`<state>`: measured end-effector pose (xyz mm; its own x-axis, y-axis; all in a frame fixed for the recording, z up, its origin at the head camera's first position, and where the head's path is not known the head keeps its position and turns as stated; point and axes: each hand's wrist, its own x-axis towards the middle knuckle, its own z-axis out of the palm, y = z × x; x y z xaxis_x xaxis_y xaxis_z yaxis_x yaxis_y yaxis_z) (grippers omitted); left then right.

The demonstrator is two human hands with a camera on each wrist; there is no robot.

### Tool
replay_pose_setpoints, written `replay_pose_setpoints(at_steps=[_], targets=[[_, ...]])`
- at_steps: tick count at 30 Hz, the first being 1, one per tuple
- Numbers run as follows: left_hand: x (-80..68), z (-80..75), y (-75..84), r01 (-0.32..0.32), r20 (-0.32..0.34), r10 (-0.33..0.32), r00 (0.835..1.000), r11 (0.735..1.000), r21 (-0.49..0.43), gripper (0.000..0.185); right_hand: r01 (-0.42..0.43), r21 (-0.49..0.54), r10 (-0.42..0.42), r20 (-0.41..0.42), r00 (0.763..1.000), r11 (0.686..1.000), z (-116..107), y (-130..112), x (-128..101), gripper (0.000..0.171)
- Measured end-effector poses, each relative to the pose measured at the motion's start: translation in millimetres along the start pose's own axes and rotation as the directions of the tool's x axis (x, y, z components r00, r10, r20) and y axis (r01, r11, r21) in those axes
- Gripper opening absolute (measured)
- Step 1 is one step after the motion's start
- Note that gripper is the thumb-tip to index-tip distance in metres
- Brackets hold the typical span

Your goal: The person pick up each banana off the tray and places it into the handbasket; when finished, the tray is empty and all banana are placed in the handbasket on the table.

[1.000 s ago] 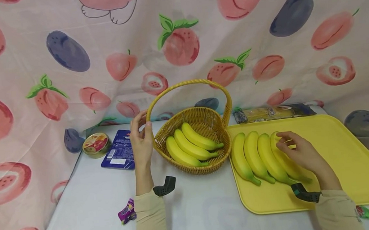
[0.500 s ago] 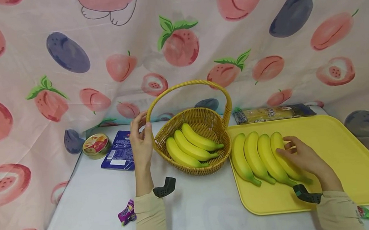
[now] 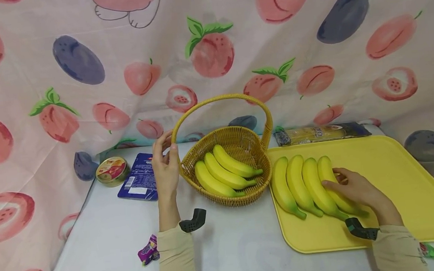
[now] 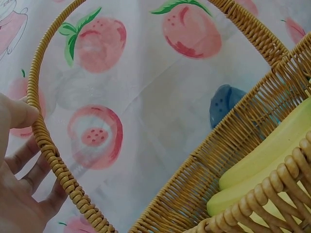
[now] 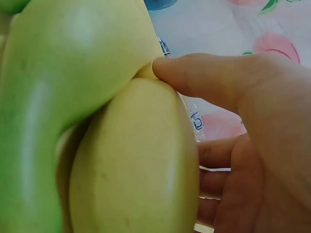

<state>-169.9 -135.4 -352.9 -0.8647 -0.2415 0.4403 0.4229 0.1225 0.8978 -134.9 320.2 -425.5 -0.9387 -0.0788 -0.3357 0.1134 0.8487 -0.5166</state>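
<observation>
On the yellow tray (image 3: 403,167), at the right of the tabletop (image 3: 107,250), four bananas (image 3: 301,186) lie side by side. The right hand (image 3: 359,190) rests on the rightmost banana (image 3: 329,173), its fingers (image 3: 339,183) curled round it; the right wrist view shows the thumb (image 5: 204,77) pressed on the fruit's near side and the other fingers wrapped round its far side. Just left of the tray stands a wicker basket (image 3: 236,140) with three more bananas (image 3: 223,171) lying in it. The left hand (image 3: 165,165) is at the basket's left side, gripping the tall handle (image 3: 185,116) low down, thumb on the front of the cane and fingers (image 4: 29,165) curled behind it. Left of that hand lie a blue packet (image 3: 138,182) and a round tin (image 3: 111,170). A long wrapped packet (image 3: 322,132) lies behind the tray, and a small purple wrapper (image 3: 148,250) sits near the left sleeve (image 3: 175,260).
</observation>
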Motion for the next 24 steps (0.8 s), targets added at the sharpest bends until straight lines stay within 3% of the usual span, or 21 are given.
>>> replay_pose_setpoints(at_steps=[11,24], targets=[[-0.6,0.0,-0.7,0.004,0.002,-0.004,1.000,1.000,0.007,0.035,0.047,0.021,-0.045,-0.072,0.996,0.999,2.7,0.7,-1.7,0.081],[0.1,0.6,0.0,0.021,-0.009,-0.021,1.000,1.000,0.013,0.036,0.062,0.043,-0.058,-0.081,0.995,0.997,-3.7,-10.3,-5.8,0.081]])
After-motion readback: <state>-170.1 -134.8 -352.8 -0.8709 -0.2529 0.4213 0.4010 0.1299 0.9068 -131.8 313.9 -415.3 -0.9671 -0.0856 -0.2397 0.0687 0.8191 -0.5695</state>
